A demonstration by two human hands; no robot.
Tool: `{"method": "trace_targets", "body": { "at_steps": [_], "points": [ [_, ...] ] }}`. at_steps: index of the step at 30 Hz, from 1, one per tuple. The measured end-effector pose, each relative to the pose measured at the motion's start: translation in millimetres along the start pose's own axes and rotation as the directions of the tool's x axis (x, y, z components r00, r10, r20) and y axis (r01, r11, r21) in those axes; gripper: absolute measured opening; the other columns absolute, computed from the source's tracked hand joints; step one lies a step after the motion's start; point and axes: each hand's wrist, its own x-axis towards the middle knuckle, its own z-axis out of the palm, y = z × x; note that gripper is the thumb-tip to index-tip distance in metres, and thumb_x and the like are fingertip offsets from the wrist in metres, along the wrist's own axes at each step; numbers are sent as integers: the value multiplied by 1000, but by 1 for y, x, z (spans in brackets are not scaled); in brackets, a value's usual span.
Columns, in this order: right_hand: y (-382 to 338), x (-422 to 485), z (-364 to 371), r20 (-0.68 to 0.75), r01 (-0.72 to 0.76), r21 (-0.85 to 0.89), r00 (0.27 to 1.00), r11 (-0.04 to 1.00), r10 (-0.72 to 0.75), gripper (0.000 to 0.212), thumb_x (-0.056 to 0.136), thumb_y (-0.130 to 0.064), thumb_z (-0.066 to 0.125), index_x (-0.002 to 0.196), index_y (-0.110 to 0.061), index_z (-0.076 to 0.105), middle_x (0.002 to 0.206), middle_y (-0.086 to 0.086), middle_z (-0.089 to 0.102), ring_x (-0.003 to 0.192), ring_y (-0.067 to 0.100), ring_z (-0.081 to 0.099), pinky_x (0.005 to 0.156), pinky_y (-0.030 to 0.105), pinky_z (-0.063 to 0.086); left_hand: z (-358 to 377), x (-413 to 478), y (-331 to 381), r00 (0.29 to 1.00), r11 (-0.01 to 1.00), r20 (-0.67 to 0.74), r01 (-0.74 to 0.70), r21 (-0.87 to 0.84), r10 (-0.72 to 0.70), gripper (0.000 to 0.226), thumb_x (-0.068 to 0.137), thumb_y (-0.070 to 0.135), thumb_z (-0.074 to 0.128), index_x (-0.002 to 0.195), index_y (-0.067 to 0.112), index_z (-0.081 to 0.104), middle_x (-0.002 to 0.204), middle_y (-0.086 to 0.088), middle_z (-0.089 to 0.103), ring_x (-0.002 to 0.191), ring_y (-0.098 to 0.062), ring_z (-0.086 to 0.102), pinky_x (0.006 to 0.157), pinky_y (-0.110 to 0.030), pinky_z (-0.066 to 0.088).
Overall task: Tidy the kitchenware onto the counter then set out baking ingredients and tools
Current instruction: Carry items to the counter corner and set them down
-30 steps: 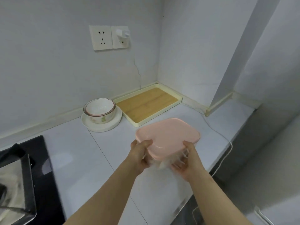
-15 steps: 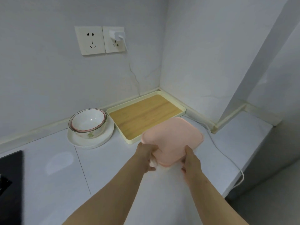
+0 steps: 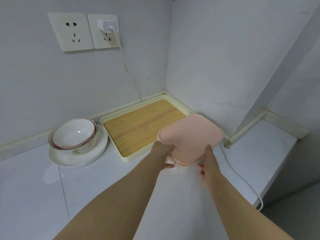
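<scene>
Gripping a pink-lidded container (image 3: 190,135) from both sides, a person curls the left hand (image 3: 162,153) around its near left edge while the right hand (image 3: 208,161) clasps the near right edge, thumb against the lid. The container is above the white counter (image 3: 103,184), at 4 o'clock from a cream tray (image 3: 129,159) and covering that tray's corner. Nested bowls (image 3: 74,134) stand on a plate (image 3: 97,149) at 9 o'clock from the tray. A white cable (image 3: 232,167) lies at 3 o'clock from the container.
</scene>
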Motion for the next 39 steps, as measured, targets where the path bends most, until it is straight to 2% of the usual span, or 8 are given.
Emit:
{"method": "trace_targets", "body": {
  "at_steps": [6,14,19,22,26,30,34,39],
  "points": [
    [-13,14,-8,30,-62,84,998,995,60,42,93,-54,35,118,-23,52,94,3,51,63,16,40,56,26,27,19,15,8,1000,1000,-7,-11,16,11,30,85,12,64,106,13,43,104,-6,44,101,-30,47,72,-41,52],
    [-13,16,-7,35,-24,101,999,995,21,31,95,-49,34,94,-23,51,72,0,42,57,16,32,54,25,24,18,21,4,999,1000,-35,-16,24,17,34,85,17,65,109,13,42,112,-8,42,117,-36,48,64,-41,53],
    [-14,10,-5,8,-53,102,999,993,53,36,95,-50,36,106,-19,50,94,4,55,76,20,47,60,27,30,16,27,2,999,1000,-39,-4,-9,3,51,84,17,67,128,12,41,121,-11,43,115,-37,50,55,-42,53],
    [-9,0,-4,3,-69,141,998,988,70,43,95,-50,36,113,-15,54,104,8,56,92,25,55,70,28,33,14,25,0,1000,999,-21,19,-32,-20,57,84,19,67,133,17,37,124,-9,42,113,-34,48,67,-48,55],
    [-1,-20,-5,-52,-81,273,994,959,99,54,97,-44,38,124,1,50,72,1,41,61,15,37,65,26,32,11,24,-11,1000,990,28,5,-141,-1,66,87,24,64,141,25,26,132,-6,43,112,-28,48,87,-46,48],
    [13,-50,-4,-122,-90,334,983,938,138,25,95,-23,43,73,-12,48,65,0,36,56,14,33,56,24,27,1,15,-29,998,995,55,-14,-97,19,78,85,27,68,147,22,20,143,-6,37,123,-26,40,99,-44,41],
    [27,-79,1,-119,-120,302,980,946,162,25,88,-9,43,64,-12,40,64,2,39,54,15,32,51,23,24,-21,-5,-45,999,999,-38,-36,-10,36,52,87,20,63,134,13,42,126,-9,46,112,-26,46,90,-39,43],
    [38,-123,15,26,-207,178,978,962,206,10,90,-14,47,85,-7,52,76,4,54,66,18,46,60,26,35,-54,-42,-65,994,996,-61,-89,5,89,18,92,14,53,109,11,55,96,-7,55,91,-22,54,80,-34,43]
  ]
}}
